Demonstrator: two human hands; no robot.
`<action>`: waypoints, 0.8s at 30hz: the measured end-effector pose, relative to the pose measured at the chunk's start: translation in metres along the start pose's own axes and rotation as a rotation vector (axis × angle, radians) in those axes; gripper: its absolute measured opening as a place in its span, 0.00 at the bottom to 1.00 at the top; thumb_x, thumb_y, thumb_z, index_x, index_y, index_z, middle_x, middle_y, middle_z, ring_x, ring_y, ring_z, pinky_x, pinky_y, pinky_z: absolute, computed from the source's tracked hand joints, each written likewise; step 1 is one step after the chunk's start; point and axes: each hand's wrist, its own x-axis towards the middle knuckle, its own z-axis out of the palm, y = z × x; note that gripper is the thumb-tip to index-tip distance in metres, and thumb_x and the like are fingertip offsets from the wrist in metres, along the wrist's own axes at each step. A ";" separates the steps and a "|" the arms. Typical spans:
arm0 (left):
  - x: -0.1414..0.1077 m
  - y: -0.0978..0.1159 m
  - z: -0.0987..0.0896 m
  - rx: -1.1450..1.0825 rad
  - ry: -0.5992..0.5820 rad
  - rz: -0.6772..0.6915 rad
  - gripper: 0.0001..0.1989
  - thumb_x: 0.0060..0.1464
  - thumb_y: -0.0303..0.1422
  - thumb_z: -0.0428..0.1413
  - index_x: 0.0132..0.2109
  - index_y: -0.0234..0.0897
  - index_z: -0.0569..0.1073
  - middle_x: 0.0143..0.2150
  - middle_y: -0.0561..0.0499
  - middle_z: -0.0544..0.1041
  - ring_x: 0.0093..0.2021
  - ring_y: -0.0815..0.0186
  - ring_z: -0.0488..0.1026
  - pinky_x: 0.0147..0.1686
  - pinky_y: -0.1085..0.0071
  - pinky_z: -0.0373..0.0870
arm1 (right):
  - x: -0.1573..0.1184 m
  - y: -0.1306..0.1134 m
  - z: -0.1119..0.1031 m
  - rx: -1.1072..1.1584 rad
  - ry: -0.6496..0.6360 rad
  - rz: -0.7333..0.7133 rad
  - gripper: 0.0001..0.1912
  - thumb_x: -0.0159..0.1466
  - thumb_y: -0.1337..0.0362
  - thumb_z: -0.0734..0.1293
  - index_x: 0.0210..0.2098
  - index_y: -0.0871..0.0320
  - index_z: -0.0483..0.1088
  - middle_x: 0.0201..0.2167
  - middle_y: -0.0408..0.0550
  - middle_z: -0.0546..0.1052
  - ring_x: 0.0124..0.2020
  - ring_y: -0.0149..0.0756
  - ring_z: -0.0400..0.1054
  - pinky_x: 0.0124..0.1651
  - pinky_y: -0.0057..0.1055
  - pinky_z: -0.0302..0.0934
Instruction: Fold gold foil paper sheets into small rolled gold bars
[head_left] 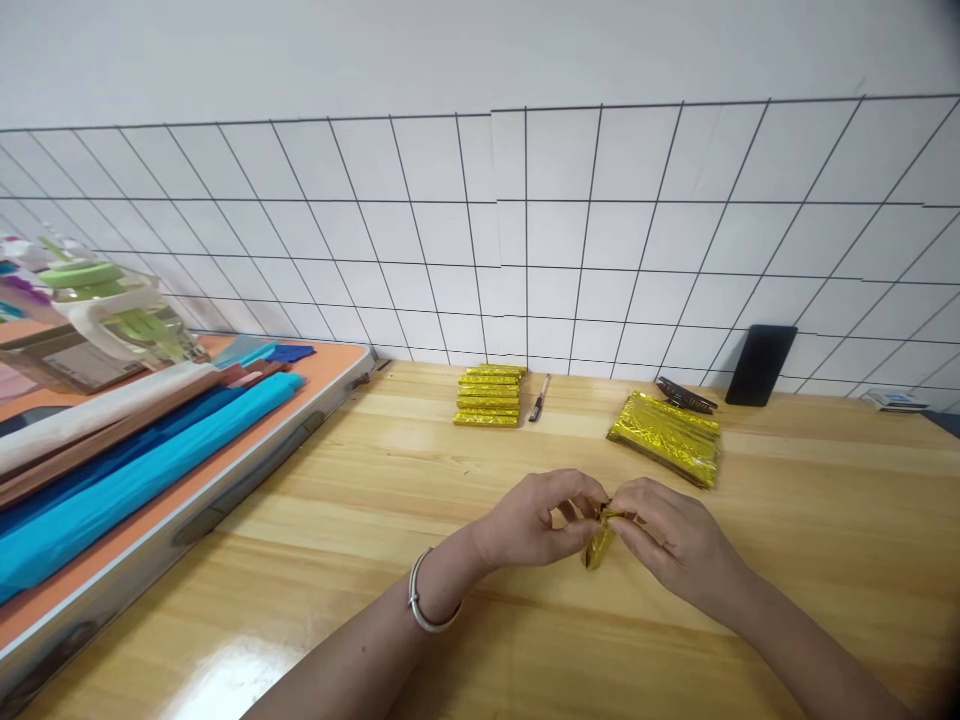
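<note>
Nearest the camera, the left forearm (pixel 352 650), with a silvery bracelet (pixel 414 600) at its wrist, is reaching up toward the middle, and the right forearm (pixel 814 640) is slanting in from the other side. The left hand (pixel 536 515) is pinching the top of a small gold foil piece (pixel 597 548) between thumb and fingers; the right hand (pixel 679 535) is gripping the same end, its fingertips almost meeting the left hand's. Between the 2 hands, the piece is hanging tilted, narrow, shiny and creased, with a darker patch showing at the pinched end.

Well to the left of the left hand, an orange board (pixel 330 362) is bearing long folded sheets (pixel 161 460) in white, brown and blues, with a cardboard box (pixel 94 365) and a green-lidded bottle (pixel 82 278) sitting beyond them. Ahead of the left hand, narrow gold strips (pixel 487 405) are lying in a row, and a pen (pixel 537 402) is resting just beside them. Ahead of the right hand, a pile of flat gold foil (pixel 666 437) is glinting, a dark clip (pixel 686 398) lying at its far edge. Farther right, a black slab (pixel 761 365) is leaning against the wall (pixel 420 60), and a small pale item (pixel 895 401) is lying beyond it. The glossy, pale wooden table (pixel 525 650) is reflecting light; the white wall is showing a dark-lined grid.
</note>
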 end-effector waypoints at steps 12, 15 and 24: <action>0.000 0.003 -0.001 0.162 0.008 0.007 0.07 0.54 0.29 0.51 0.41 0.35 0.69 0.35 0.48 0.74 0.31 0.70 0.72 0.32 0.75 0.68 | -0.006 0.003 0.008 -0.071 0.058 0.033 0.05 0.63 0.68 0.60 0.39 0.54 0.64 0.30 0.44 0.73 0.30 0.32 0.68 0.34 0.29 0.62; 0.001 0.004 -0.003 0.168 0.001 -0.019 0.06 0.55 0.30 0.51 0.41 0.36 0.69 0.34 0.49 0.74 0.31 0.70 0.72 0.30 0.76 0.68 | -0.007 0.006 0.010 -0.071 0.061 0.063 0.04 0.63 0.67 0.61 0.38 0.54 0.64 0.29 0.43 0.72 0.29 0.31 0.67 0.33 0.28 0.62; 0.002 0.003 -0.004 0.117 0.000 -0.091 0.07 0.56 0.30 0.51 0.42 0.36 0.69 0.33 0.50 0.75 0.31 0.69 0.72 0.30 0.77 0.67 | -0.005 0.009 0.011 0.019 0.125 -0.012 0.08 0.62 0.70 0.61 0.39 0.53 0.66 0.33 0.45 0.73 0.34 0.32 0.68 0.37 0.29 0.63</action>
